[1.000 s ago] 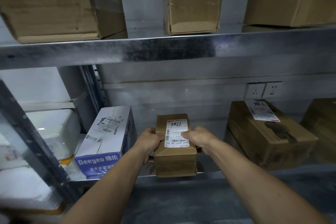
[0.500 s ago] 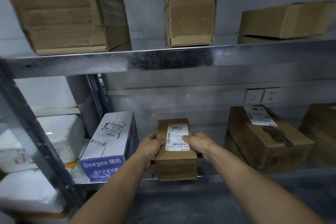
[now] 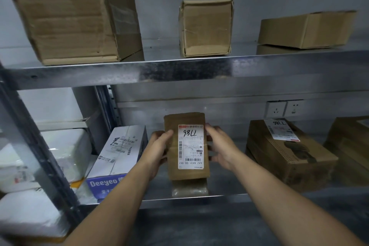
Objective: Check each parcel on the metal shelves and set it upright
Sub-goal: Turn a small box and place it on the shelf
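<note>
A brown parcel (image 3: 186, 172) is stood upright at the front middle of the lower shelf (image 3: 229, 198), gripped at its sides by the left hand (image 3: 159, 146) and the right hand (image 3: 219, 146). Its label (image 3: 191, 147) is inverted: "7786" handwritten, "642 A431-00 051" printed. "Deeyeo" is read on the white box (image 3: 119, 152) at the shelf's left. The smaller print is blurred.

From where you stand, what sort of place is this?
Probably a parcel storeroom or pick-up depot: metal shelves hold cardboard boxes, and the small parcel held up carries a barcoded shipping label.
</note>
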Demonstrator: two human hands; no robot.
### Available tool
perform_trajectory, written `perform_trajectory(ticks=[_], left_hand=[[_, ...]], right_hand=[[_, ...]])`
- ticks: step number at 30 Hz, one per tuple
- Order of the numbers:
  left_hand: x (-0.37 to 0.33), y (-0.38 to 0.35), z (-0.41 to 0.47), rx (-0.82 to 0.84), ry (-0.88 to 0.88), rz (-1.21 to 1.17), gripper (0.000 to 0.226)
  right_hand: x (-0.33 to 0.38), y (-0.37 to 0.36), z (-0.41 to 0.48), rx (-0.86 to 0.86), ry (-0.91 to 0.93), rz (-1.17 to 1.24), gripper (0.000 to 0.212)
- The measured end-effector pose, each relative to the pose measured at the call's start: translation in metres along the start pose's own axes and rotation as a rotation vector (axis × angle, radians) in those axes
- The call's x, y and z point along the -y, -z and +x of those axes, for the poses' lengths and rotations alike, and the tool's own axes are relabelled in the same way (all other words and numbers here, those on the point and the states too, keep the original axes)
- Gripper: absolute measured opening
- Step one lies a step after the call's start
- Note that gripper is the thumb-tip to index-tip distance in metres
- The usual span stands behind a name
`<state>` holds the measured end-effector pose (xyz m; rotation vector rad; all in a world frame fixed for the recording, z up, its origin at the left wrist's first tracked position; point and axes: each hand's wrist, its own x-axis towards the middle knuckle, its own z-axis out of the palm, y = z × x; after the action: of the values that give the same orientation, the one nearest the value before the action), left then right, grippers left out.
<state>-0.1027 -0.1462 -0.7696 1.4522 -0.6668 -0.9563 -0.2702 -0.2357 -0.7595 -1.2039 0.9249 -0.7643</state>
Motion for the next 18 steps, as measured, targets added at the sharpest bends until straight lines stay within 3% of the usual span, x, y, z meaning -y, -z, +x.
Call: perform_trajectory(ticks=[9,15,18], left_hand=[[0.000,0.003,0.000,0.033,0.062,-0.068,0.051],[-0.003,0.008,0.003,0.019,0.086,-0.060,0.063],[-0.007,0.008,0.004,0.015,0.089,-0.040,0.064]], right_hand=[[0.011,-0.003,-0.008,-0.016,-0.033,-0.018,0.060],[0.013,-0.004,-0.015,-0.008,-0.055,-0.031,0.047],[0.011,-0.006,-0.014,-0.016,-0.061,-0.069,0.068]])
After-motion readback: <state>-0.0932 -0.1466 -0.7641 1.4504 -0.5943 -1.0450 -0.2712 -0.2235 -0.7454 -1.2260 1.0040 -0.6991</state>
